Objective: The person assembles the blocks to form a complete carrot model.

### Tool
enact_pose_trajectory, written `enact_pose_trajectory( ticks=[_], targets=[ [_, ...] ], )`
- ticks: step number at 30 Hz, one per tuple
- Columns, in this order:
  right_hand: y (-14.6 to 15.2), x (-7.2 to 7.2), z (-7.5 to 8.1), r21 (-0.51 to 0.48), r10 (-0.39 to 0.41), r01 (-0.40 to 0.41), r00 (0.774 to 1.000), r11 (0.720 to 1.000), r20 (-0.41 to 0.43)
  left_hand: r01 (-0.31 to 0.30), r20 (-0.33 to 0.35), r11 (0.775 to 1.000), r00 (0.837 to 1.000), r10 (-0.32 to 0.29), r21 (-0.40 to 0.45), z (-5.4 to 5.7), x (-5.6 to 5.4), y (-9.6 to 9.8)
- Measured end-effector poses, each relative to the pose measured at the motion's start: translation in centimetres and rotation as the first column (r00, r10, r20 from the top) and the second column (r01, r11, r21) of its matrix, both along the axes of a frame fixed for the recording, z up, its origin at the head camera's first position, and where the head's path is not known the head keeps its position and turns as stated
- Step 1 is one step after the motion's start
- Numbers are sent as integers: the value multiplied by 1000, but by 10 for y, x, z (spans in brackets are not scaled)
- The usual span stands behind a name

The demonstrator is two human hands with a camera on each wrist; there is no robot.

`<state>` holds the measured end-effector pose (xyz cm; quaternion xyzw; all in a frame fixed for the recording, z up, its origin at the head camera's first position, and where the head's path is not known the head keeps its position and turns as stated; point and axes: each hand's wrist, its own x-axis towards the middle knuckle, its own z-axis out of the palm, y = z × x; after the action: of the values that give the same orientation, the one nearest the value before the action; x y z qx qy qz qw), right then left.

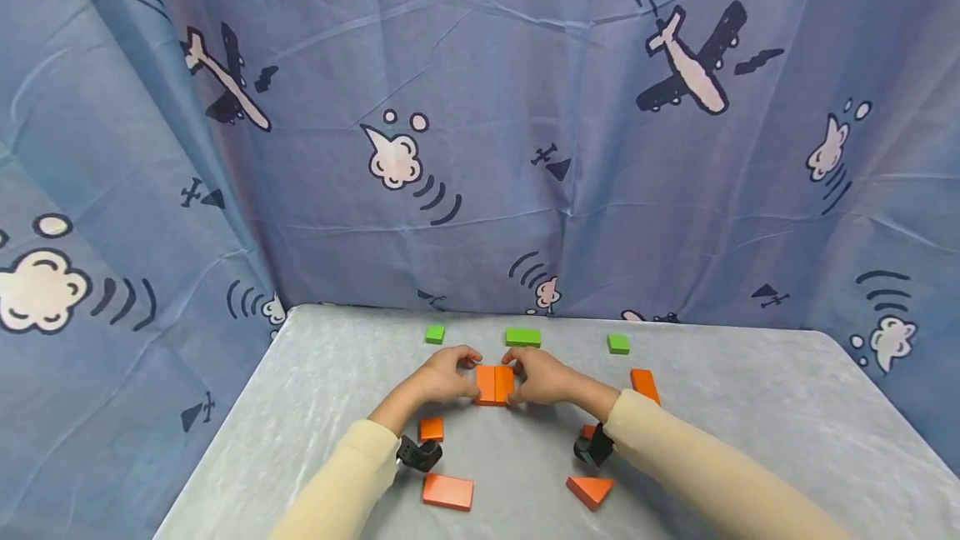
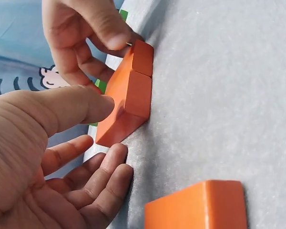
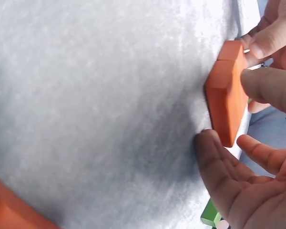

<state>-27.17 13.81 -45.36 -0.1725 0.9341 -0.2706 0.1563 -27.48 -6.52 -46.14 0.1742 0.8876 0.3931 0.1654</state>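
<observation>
Two orange rectangular blocks lie side by side on the table, their long edges meeting: a left block (image 1: 485, 383) and a right block (image 1: 504, 384). At the outer side of the left one is my left hand (image 1: 447, 375), thumb tip right at the block's top edge in the left wrist view, the other fingers loosely bent beside its end. My right hand (image 1: 543, 377) mirrors this at the right block, its thumb overlapping the block's face and its fingertips close to the end in the right wrist view. Neither hand's fingers wrap round a block.
Behind the hands stand green blocks: a small one (image 1: 435, 334), a long one (image 1: 522, 337) and another small one (image 1: 618, 344). Nearer lie an orange square (image 1: 431, 429), an orange rectangle (image 1: 447, 492) and an orange triangle (image 1: 590, 491). Another orange block (image 1: 645, 387) is right.
</observation>
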Motion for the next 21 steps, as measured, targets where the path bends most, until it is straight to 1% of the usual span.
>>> enact_pose_trajectory(
  ticks=[4, 7, 15, 18, 21],
  targets=[
    [6, 2, 5, -34, 5, -4, 1000, 999, 7, 7, -22, 1000, 1000, -7, 1, -2, -1, 0],
    [12, 6, 10, -63, 20, -20, 1000, 998, -4, 8, -36, 1000, 999, -8, -4, -3, 0, 0],
    [35, 18, 24, -121, 39, -43, 999, 992, -38, -19, -27, 1000, 999, 19, -3, -4, 1, 3],
    [44, 22, 26, -144, 41, -48, 998, 988, -53, -28, -14, 1000, 1000, 28, -5, -5, 1, 3],
    [54, 27, 27, -143, 39, -50, 996, 988, -80, -29, -3, 1000, 1000, 29, -1, -5, 2, 3]
  ],
)
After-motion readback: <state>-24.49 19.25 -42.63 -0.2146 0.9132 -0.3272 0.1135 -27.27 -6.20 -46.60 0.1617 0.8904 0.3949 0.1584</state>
